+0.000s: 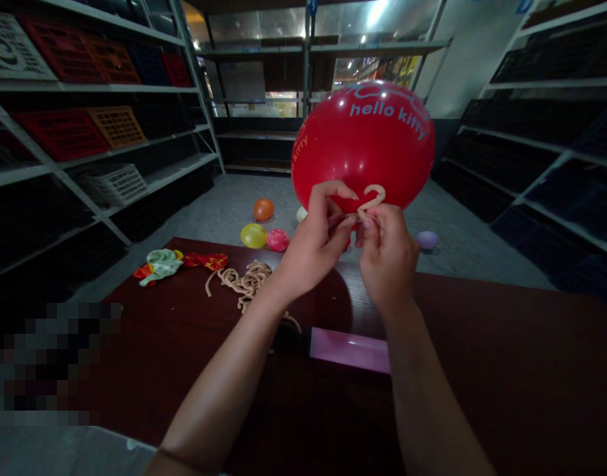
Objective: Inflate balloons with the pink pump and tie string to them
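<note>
A big inflated red balloon [363, 152] printed "hello kitty" is held up over the table, its neck end turned toward me. My left hand [323, 231] pinches at the balloon's neck, which the fingers mostly hide. Close beside it, my right hand [389, 248] is closed on a short beige string [375, 193], whose free end curls up against the balloon. The fingertips of both hands nearly meet. Whether the string goes around the neck cannot be made out. Below lie a pile of beige strings [248, 281] and a pink hand pump [350, 350], partly behind my right forearm.
Uninflated balloons [164, 264] lie at the left of the dark red table [502, 357]. On the floor beyond are an orange balloon [264, 209], a yellow balloon [254, 235], a pink balloon [278, 240] and a purple balloon [427, 240]. Shelves with crates [118, 125] line the walls.
</note>
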A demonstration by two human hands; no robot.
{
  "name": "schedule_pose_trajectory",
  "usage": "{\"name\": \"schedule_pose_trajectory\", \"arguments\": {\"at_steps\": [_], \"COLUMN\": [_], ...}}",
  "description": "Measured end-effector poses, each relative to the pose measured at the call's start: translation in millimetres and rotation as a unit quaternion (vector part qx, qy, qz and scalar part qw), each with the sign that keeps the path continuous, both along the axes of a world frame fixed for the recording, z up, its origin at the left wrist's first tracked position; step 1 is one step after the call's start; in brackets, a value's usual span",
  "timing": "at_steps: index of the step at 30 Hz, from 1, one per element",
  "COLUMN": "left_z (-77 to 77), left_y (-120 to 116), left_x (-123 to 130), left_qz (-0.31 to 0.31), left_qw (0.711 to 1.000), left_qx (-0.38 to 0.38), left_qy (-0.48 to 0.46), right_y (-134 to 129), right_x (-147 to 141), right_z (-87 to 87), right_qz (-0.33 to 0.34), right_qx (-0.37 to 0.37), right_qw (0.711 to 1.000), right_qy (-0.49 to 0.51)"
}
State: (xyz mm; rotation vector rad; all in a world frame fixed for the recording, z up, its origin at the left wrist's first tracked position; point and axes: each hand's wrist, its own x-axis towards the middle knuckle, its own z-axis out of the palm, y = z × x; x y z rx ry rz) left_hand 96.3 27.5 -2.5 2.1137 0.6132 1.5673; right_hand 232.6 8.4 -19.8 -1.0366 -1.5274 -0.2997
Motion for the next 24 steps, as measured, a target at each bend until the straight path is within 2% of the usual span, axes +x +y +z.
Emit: {"name": "schedule_pose_trajectory", "arguments": {"at_steps": [4, 12, 15, 20, 24], "left_z": [2.8, 2.2, 3.2, 5.5, 5.0], "left_y": [-0.3, -1.2, -3.2, -3.4, -0.6], "left_x": [-2.9, 0.9, 0.7, -1.7, -1.6], "left_qz": [0.013, 0.092, 0.116, 0.118, 0.099], "left_qw": [0.998, 0.995, 0.992, 0.987, 0.991], "left_qx": [0.043, 0.014, 0.025, 0.064, 0.033], "left_qy": [0.053, 0.047, 0.052, 0.086, 0.084], "right_y": [-1.8, -1.0, -1.9, -3.4, -2.2], "right_x": [0.5, -2.4, -2.5, -1.2, 2.4], "right_z": [3.1, 1.5, 2.3, 3.5, 1.9], "right_qz": [0.007, 0.003, 0.0, 0.004, 0.024], "right_qx": [-0.012, -0.004, -0.005, -0.006, -0.012], "right_qw": [1.0, 1.0, 1.0, 1.0, 0.999], "right_qy": [0.015, 0.02, 0.018, 0.005, -0.018]}}
